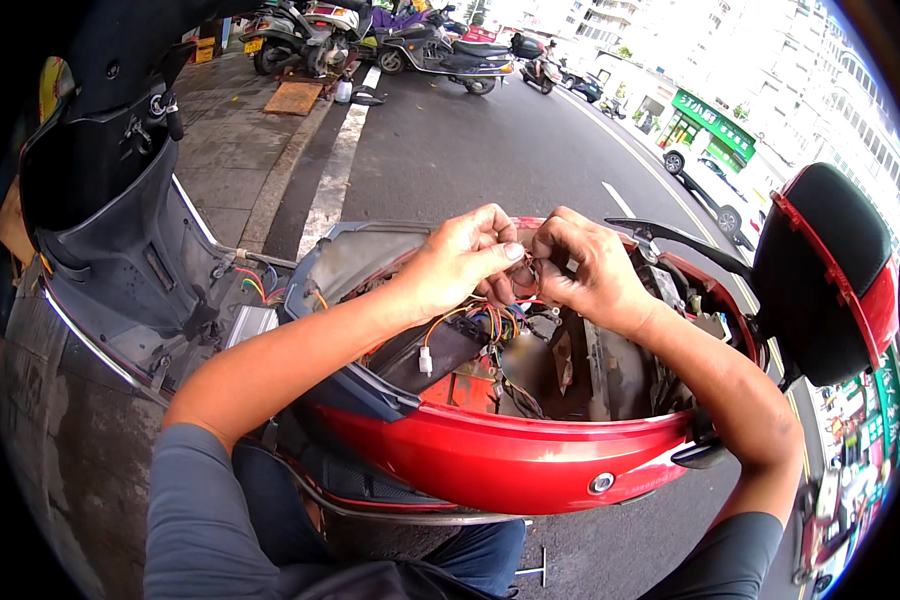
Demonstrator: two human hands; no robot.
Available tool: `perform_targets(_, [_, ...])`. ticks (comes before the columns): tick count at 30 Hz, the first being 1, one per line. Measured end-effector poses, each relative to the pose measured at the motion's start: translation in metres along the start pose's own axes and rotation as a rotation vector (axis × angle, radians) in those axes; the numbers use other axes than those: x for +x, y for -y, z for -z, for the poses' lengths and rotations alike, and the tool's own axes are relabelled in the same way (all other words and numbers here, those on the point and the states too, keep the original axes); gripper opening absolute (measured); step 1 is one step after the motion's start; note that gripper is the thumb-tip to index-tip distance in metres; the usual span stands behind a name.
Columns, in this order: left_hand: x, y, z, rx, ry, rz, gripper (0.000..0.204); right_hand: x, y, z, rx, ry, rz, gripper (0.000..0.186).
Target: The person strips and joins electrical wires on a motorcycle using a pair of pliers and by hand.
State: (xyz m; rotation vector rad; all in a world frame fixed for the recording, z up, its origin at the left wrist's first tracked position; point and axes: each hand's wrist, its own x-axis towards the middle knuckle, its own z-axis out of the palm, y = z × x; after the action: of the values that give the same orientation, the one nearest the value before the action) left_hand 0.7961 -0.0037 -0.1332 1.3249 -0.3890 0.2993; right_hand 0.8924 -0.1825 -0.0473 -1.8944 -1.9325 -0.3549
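Note:
A red scooter point(510, 455) stands in front of me with its seat off and its inner compartment open. My left hand point(457, 262) and my right hand point(582, 268) meet above the compartment, fingertips pinched together on a small bundle of wires point(523, 278). Orange, yellow and blue wires point(475, 322) hang down from my hands into the body. A white plug connector point(425, 362) dangles loose below my left wrist. What exactly lies between my fingertips is hidden by the fingers.
The scooter's black front panel and footboard point(120, 240) lie to the left, and a red-edged black backrest point(830, 270) sticks up on the right. Beyond runs a road with parked scooters point(440, 50) and a white car point(710, 190). A T-shaped tool point(535, 570) lies on the ground.

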Motion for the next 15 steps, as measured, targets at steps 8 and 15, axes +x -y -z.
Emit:
perform_targets(8, [-0.003,-0.001,-0.002,-0.089,-0.021,0.071,0.019,0.0,0.003,0.011,0.167,0.142,-0.153,0.009])
perform_targets(15, [-0.003,-0.002,-0.004,0.033,-0.017,0.025,0.018,0.001,0.002,0.018,0.077,0.148,-0.103,0.013])
